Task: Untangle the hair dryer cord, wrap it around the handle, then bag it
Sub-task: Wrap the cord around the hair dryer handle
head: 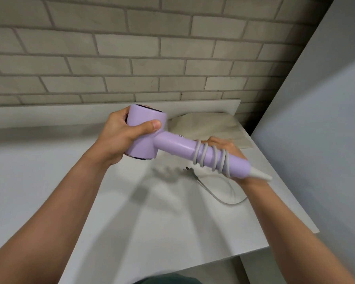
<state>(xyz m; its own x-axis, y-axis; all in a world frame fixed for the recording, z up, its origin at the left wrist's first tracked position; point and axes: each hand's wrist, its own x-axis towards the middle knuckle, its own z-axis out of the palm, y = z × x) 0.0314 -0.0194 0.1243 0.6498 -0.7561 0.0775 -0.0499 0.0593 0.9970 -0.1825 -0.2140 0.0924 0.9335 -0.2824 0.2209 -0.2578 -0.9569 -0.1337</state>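
So: cord part-wound, dryer held over table

The dryer is in the air above the middle of the table. The left hand is wrapped round its head, thumb across the barrel. The right hand is behind the handle and blurred, so I can't tell its grip. The cord makes several turns on the handle. Its loose end and plug lie on the table. The bag lies flat at the table's far right corner.

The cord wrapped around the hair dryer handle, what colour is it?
Light grey, coiled over the lilac handle; the cord shows best in the head view.
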